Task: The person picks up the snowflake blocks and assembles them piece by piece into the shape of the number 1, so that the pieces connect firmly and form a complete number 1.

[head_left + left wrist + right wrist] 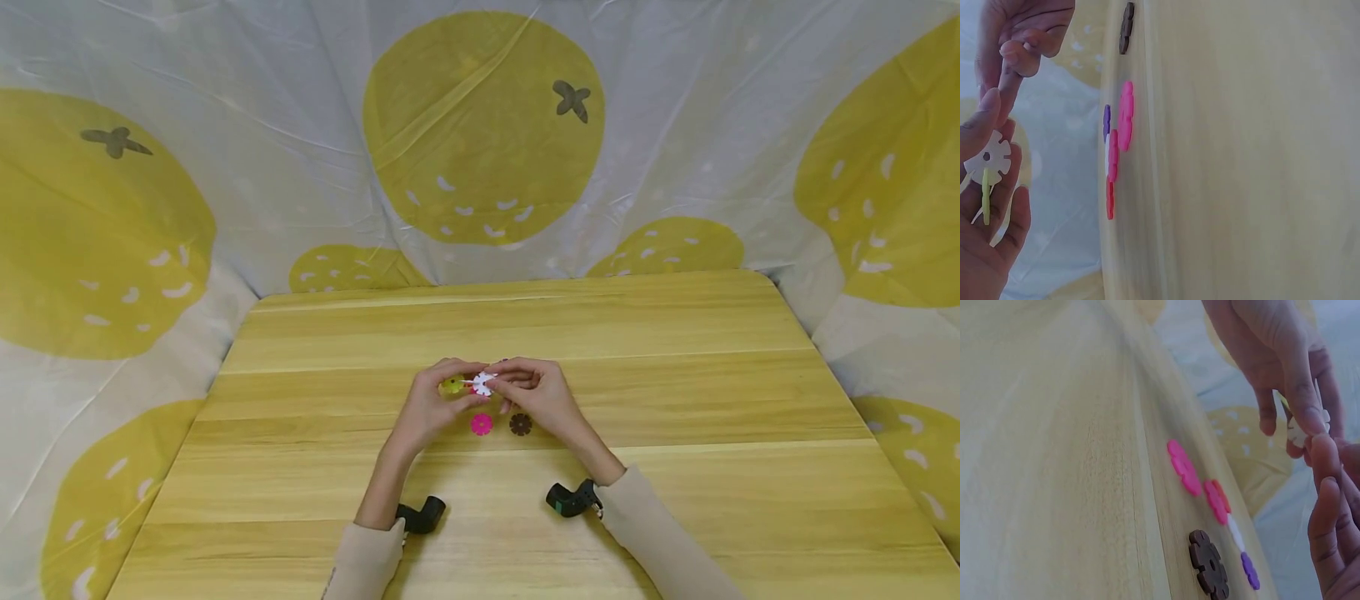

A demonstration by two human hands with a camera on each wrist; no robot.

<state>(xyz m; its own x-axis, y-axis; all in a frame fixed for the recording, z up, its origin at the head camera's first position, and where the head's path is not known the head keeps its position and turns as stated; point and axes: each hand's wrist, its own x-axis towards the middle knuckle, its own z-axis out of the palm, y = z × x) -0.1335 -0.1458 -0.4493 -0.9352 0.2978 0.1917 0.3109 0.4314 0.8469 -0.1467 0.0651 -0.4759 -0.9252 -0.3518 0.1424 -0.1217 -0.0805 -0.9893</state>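
Note:
My left hand (431, 402) pinches joined flower-shaped plastic discs above the table, its thumb across them in the right wrist view. The notched white disc (991, 156) lies against its fingers, and a yellow disc (985, 199) slots into it edge-on. From the other side, my right hand (546, 396) pinches the edge of the white disc with thumb and forefinger, its other fingers curled. The fingertips of both hands meet at the disc. Below the hands, a pink disc (482, 425) and a brown disc (521, 424) rest on the table.
Beyond the pink disc lies a group with another pink disc (1215, 502), a red disc (1222, 495), a white disc (1235, 531) and a purple disc (1249, 570), mostly behind the hands in the head view. The wooden table (675, 350) meets a lemon-print cloth (675, 125).

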